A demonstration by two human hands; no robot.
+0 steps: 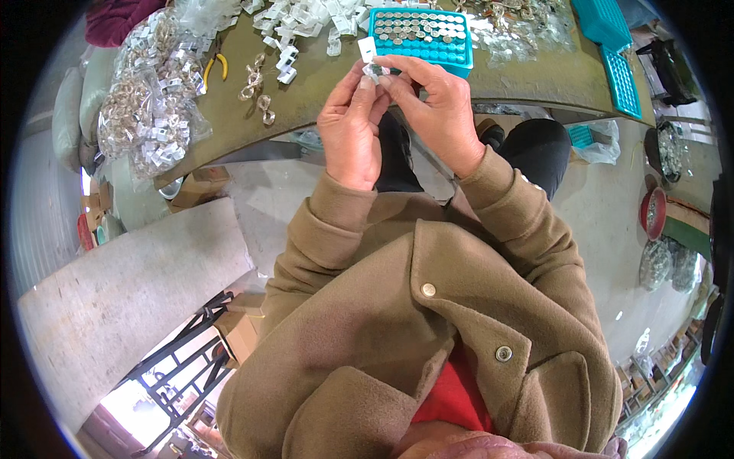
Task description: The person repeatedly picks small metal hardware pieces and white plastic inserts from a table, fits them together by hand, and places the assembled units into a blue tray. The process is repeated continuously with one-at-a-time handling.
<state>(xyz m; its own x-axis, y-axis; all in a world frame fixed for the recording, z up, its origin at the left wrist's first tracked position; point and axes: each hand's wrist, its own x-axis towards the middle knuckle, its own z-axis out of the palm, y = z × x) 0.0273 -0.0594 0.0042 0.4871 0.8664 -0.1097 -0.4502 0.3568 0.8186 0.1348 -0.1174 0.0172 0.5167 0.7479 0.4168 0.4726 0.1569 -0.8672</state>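
Above the table's near edge, my left hand [350,134] and my right hand [440,107] meet, fingertips pinched together on a small clear crystal-like piece [375,70]. A white tag [367,50] stands up from it, with a small dark mark. The fingers cover much of the piece, so its exact kind is unclear. Just beyond my hands is a teal tray [469,60] with rows of round cells, many filled with shiny round pieces [417,24]. Left of the tray lie a heap of white tags [306,17] and a short strip of them [287,64].
On the olive table [298,99], yellow-handled pliers [217,70] and loose clear linked pieces [251,78] lie left. Bagged clear pieces [130,107] fill the left end. Small plastic packets [520,34] and more teal trays [621,80] are at right. A pale bench [145,283] stands lower left.
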